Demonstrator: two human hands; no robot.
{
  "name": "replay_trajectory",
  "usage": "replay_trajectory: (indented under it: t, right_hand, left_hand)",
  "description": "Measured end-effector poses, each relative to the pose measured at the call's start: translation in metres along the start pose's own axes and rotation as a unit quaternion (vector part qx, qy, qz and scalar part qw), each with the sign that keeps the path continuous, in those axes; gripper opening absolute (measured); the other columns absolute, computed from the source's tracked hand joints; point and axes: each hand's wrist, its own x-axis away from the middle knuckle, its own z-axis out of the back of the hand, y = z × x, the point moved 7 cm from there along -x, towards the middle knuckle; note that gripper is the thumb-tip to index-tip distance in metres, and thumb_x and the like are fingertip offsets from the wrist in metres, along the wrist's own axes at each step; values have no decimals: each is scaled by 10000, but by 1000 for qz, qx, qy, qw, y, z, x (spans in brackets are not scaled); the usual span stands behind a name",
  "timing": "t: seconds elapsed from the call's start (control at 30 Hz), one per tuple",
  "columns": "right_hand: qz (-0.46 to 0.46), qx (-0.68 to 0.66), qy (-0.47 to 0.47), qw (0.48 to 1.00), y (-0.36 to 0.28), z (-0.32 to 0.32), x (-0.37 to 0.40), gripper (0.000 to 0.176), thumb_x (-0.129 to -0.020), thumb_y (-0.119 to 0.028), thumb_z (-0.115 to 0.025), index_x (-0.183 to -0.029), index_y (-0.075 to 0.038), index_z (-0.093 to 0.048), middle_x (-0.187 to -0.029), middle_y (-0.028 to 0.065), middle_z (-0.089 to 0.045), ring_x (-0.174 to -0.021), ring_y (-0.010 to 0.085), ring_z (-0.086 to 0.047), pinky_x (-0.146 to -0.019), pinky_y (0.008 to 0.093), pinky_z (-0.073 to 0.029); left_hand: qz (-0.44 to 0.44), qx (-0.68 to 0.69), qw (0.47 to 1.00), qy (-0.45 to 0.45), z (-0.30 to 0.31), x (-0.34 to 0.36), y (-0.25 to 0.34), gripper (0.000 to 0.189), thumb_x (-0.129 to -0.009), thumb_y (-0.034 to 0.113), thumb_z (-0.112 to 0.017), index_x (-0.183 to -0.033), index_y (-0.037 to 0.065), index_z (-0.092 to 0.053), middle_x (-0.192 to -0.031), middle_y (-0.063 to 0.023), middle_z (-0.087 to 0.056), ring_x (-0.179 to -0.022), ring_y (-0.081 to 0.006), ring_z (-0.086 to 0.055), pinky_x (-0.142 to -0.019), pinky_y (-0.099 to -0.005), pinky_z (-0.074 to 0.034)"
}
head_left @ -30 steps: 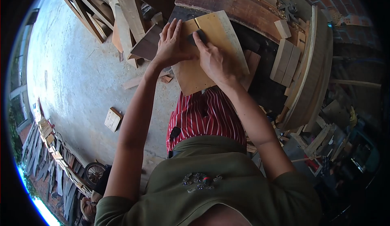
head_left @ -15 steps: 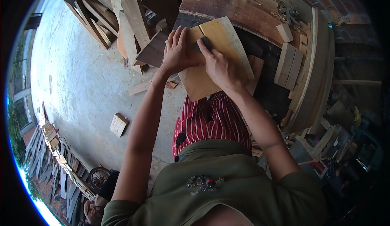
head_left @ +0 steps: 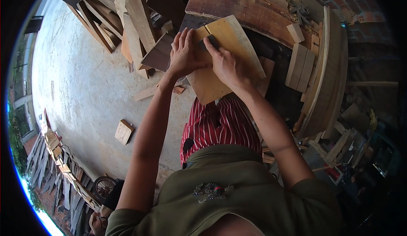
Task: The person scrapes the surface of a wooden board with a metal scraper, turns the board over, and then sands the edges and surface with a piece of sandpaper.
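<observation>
A flat yellowish wooden board lies tilted in front of me, its lower corner over my red striped trousers. Along its left edge rests my left hand, fingers together on the edge and thumb across the surface. My right hand presses a small dark block against the board's upper part, index finger stretched along it and the other fingers curled. A thin dark slot shows at the board's top edge. Beneath the board is a dark surface, with a brown wooden piece to its left.
Stacked light wood blocks and a smaller block lie to the right, beside long curved planks. A reddish plank is behind. Timber offcuts lean at upper left; a loose block lies on the concrete floor.
My right hand and the dark block have shifted slightly up and to the left on the board. My left hand stays nearly in place at the edge.
</observation>
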Motion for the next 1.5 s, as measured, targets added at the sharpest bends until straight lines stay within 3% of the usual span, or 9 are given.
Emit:
replay_trajectory:
  t: [0.9, 1.0, 1.07, 1.13, 1.2, 1.23, 1.33, 1.4, 1.5]
  right_hand:
    - [24, 26, 44, 998, 1, 5, 10, 608, -930, -117, -603, -1520, -172, -466, -940, 207, -688, -770, 387, -727, -703, 473, -604]
    - [-12, -50, 160, 986, 37, 29, 29, 588, -1004, -185, -579, -1557, -125, -387, -956, 180, -668, -779, 357, -709, -664, 460, -578]
    - [-131, -45, 146, 980, 57, 60, 34, 634, -1002, -190, -598, -1580, -136, -343, -1000, 182, -654, -875, 371, -690, -761, 464, -557]
    - [-137, -25, 148, 979, 82, 63, 30, 644, -999, -191, -601, -1584, -145, -336, -996, 172, -654, -883, 369, -688, -761, 461, -559]
    - [-142, -5, 147, 979, 91, 63, 30, 655, -995, -192, -604, -1588, -153, -329, -991, 162, -654, -891, 367, -687, -761, 458, -561]
    - [-132, -5, 155, 979, 87, 63, 30, 659, -993, -198, -606, -1590, -162, -328, -999, 151, -652, -898, 364, -687, -764, 459, -561]
    - [-131, 15, 183, 974, 85, 68, 26, 664, -988, -198, -604, -1590, -175, -325, -1004, 177, -683, -894, 386, -693, -745, 484, -562]
    - [-173, -54, 105, 978, 101, 58, 22, 681, -984, -201, -607, -1593, -179, -304, -959, 220, -705, -862, 422, -694, -732, 518, -552]
    - [-90, -13, 99, 991, 81, 57, 42, 735, -978, -187, -611, -1613, -178, -241, -776, 259, -672, -737, 432, -687, -698, 533, -537]
  left_hand:
    - [8, -3, 1000, 4, 3, 1, 1, 1357, -560, 509, -938, -1613, 99, -186, -1659, -184, -184, -1545, -412, -115, -1225, -554, -208]
    - [19, -26, 993, 112, 9, 17, 6, 1376, -562, 546, -936, -1617, 95, -176, -1668, -214, -130, -1543, -428, -101, -1226, -542, -194]
    - [111, 84, 966, 218, 6, 47, -6, 1227, -718, 554, -869, -1602, 41, -189, -1635, -238, -163, -1514, -433, -154, -1210, -533, -226]
    - [231, 167, 931, 228, -17, 86, -22, 1022, -867, 465, -794, -1578, -3, -228, -1637, -230, -163, -1455, -410, -327, -1171, -491, -336]
    - [269, 385, 875, 117, -48, 107, -14, 792, -986, 389, -683, -1543, -20, -296, -1532, -225, -365, -1306, -334, -531, -1083, -427, -444]
    - [234, 380, 890, 95, -51, 109, -3, 594, -1046, 323, -599, -1466, -41, -388, -1352, -194, -551, -1144, -261, -629, -1000, -370, -490]
    - [229, 427, 865, 130, -48, 109, 7, 504, -1057, 310, -575, -1388, -44, -439, -1247, -180, -622, -1163, -227, -600, -1001, -356, -470]
    - [220, 434, 862, 141, -44, 106, 6, 456, -1055, 283, -571, -1353, -42, -453, -1292, -188, -607, -1174, -220, -578, -1015, -352, -451]
    - [276, 405, 867, 95, -32, 105, 1, 523, -1065, 238, -529, -1480, -22, -346, -1415, -241, -532, -1295, -302, -539, -1091, -395, -414]
